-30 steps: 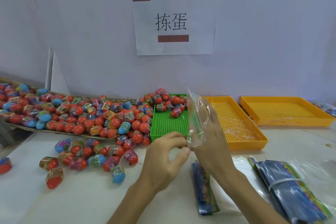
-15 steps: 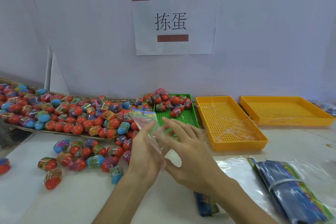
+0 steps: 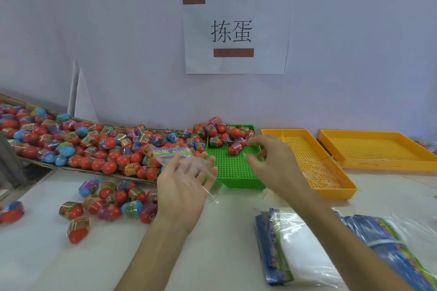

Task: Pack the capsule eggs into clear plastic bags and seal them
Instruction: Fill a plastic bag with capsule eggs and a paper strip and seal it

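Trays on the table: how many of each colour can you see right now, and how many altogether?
Green tray: 1, with capsule eggs at its far end
Yellow trays: 2, neither holding eggs
Total: 3 trays

The left hand (image 3: pixel 183 186) lies palm up with straight fingers, a clear bag (image 3: pixel 182 160) with a printed header resting across it, above the white table (image 3: pixel 47 262). The right hand (image 3: pixel 274 163) hovers over the green tray (image 3: pixel 236 172), fingers loosely curled near a red egg (image 3: pixel 235 149), holding nothing that shows. Eggs (image 3: pixel 94 146) heap along the wall at left, two yellow trays (image 3: pixel 314 160) sit at right, and bundled bags (image 3: pixel 274 250) lie near the front.
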`<state>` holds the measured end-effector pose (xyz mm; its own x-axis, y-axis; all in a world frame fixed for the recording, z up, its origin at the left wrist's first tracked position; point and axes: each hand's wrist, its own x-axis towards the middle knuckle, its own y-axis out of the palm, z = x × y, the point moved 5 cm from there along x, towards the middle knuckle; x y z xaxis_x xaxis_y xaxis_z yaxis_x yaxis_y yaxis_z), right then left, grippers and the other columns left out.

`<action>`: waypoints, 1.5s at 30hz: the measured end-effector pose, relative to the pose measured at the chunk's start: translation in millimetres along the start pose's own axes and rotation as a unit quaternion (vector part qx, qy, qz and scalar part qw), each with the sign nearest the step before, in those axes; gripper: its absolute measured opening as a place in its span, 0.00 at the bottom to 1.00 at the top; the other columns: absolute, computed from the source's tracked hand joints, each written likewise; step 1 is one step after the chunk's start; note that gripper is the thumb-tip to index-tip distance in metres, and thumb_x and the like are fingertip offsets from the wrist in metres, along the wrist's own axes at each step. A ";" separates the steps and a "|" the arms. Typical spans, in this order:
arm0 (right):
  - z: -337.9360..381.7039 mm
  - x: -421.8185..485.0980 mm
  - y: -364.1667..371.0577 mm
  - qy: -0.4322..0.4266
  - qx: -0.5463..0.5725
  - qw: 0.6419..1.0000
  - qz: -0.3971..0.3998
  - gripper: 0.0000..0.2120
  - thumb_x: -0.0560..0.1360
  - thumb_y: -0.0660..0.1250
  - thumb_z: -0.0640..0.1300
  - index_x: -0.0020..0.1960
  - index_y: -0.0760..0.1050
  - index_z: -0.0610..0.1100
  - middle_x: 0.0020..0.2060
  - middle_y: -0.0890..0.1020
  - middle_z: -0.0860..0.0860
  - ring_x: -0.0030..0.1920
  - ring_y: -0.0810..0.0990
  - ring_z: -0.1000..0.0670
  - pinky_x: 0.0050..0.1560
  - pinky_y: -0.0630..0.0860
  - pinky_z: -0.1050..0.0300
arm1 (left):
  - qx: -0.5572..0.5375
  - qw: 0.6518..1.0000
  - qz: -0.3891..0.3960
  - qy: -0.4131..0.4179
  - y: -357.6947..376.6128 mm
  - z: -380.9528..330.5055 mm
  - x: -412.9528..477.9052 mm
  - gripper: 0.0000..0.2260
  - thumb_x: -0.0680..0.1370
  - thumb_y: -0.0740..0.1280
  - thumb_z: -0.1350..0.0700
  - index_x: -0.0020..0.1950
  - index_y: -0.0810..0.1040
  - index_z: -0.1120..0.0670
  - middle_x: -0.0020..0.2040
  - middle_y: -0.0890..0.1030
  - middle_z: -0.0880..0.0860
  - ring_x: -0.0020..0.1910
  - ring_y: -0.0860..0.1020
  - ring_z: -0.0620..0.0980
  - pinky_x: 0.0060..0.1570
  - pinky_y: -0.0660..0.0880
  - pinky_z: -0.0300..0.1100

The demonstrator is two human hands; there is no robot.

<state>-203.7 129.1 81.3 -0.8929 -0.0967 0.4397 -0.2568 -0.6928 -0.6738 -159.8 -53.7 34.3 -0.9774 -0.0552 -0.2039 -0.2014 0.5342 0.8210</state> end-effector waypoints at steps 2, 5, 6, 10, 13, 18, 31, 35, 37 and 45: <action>-9.7 25.9 16.4 0.017 -0.096 0.991 0.088 0.19 0.76 0.69 0.44 0.67 0.76 0.49 0.61 0.79 0.50 0.55 0.78 0.49 0.59 0.76 0.51 | -0.004 1.000 0.004 0.000 0.6 -1.2 0.4 0.24 0.83 0.61 0.46 0.70 0.74 0.63 0.55 0.83 0.58 0.50 0.85 0.56 0.51 0.78 0.50; -15.7 52.4 39.7 0.001 -0.173 0.977 0.126 0.21 0.77 0.68 0.43 0.69 0.74 0.48 0.67 0.76 0.49 0.64 0.76 0.46 0.66 0.73 0.45 | -0.019 1.000 0.003 0.006 0.3 -5.1 1.3 0.24 0.82 0.61 0.46 0.69 0.74 0.63 0.54 0.83 0.58 0.49 0.85 0.56 0.50 0.78 0.51; -17.5 57.2 47.8 -0.009 -0.189 0.973 0.130 0.19 0.77 0.68 0.44 0.67 0.75 0.48 0.65 0.77 0.50 0.64 0.76 0.46 0.66 0.73 0.44 | -0.023 1.000 0.003 0.007 -0.7 -6.5 2.0 0.24 0.82 0.61 0.46 0.69 0.74 0.63 0.54 0.83 0.58 0.49 0.85 0.56 0.50 0.77 0.51; -24.4 62.1 68.6 -0.029 -0.216 0.969 0.114 0.09 0.77 0.70 0.50 0.55 0.74 0.49 0.52 0.81 0.53 0.53 0.79 0.50 0.62 0.74 0.46 | -0.025 1.000 -0.003 0.010 -2.4 -9.1 3.2 0.24 0.83 0.60 0.45 0.70 0.74 0.63 0.55 0.83 0.58 0.51 0.84 0.56 0.50 0.77 0.50; -23.4 57.3 62.2 -0.033 -0.178 0.981 0.066 0.09 0.76 0.71 0.49 0.53 0.77 0.47 0.50 0.79 0.52 0.51 0.78 0.50 0.57 0.75 0.51 | -0.032 0.999 -0.008 0.007 -2.1 -10.0 2.3 0.25 0.83 0.61 0.45 0.73 0.72 0.61 0.58 0.82 0.59 0.51 0.84 0.56 0.50 0.77 0.51; 3.9 0.7 17.0 -0.035 0.135 0.989 -0.054 0.11 0.73 0.76 0.47 0.54 0.81 0.53 0.44 0.82 0.58 0.44 0.80 0.59 0.44 0.75 0.70 | -0.031 0.999 -0.012 0.011 -2.6 -10.6 2.2 0.26 0.82 0.61 0.45 0.73 0.72 0.62 0.57 0.82 0.59 0.52 0.84 0.57 0.52 0.77 0.51; 55.4 -56.7 14.6 -0.181 0.110 0.977 -0.020 0.12 0.69 0.77 0.52 0.51 0.81 0.56 0.48 0.82 0.65 0.53 0.78 0.57 0.54 0.74 0.49 | 0.014 1.000 -0.017 0.016 4.1 -2.5 -6.2 0.23 0.84 0.59 0.46 0.73 0.72 0.60 0.63 0.81 0.63 0.55 0.85 0.59 0.42 0.82 0.52; 52.0 -59.9 18.1 -0.171 0.067 0.978 -0.095 0.19 0.66 0.81 0.54 0.49 0.74 0.58 0.43 0.77 0.68 0.46 0.75 0.64 0.50 0.69 0.63 | 0.056 0.998 0.009 -0.001 5.2 5.3 -8.8 0.25 0.84 0.57 0.46 0.71 0.72 0.65 0.63 0.80 0.66 0.60 0.81 0.63 0.56 0.77 0.56; 51.9 -61.9 18.2 -0.181 0.062 0.973 -0.132 0.15 0.67 0.78 0.56 0.44 0.73 0.54 0.41 0.76 0.65 0.42 0.75 0.62 0.47 0.69 0.63 | 0.048 0.999 0.014 -0.009 6.6 7.5 -8.6 0.26 0.84 0.57 0.46 0.72 0.71 0.66 0.62 0.80 0.66 0.58 0.80 0.63 0.54 0.78 0.54; 56.1 -67.7 33.4 -0.224 0.014 0.970 -0.095 0.07 0.72 0.74 0.46 0.50 0.82 0.49 0.48 0.79 0.56 0.50 0.77 0.53 0.50 0.71 0.55 | -0.001 1.000 0.013 -0.023 5.2 8.7 -6.6 0.25 0.82 0.60 0.47 0.71 0.71 0.63 0.66 0.76 0.65 0.61 0.78 0.61 0.65 0.72 0.54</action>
<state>-131.1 72.4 62.4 -0.5785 -0.2620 0.7725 -0.3849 -0.7473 -0.5417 -153.8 -43.2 35.3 -0.9785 -0.0027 -0.2063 -0.1761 0.5325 0.8279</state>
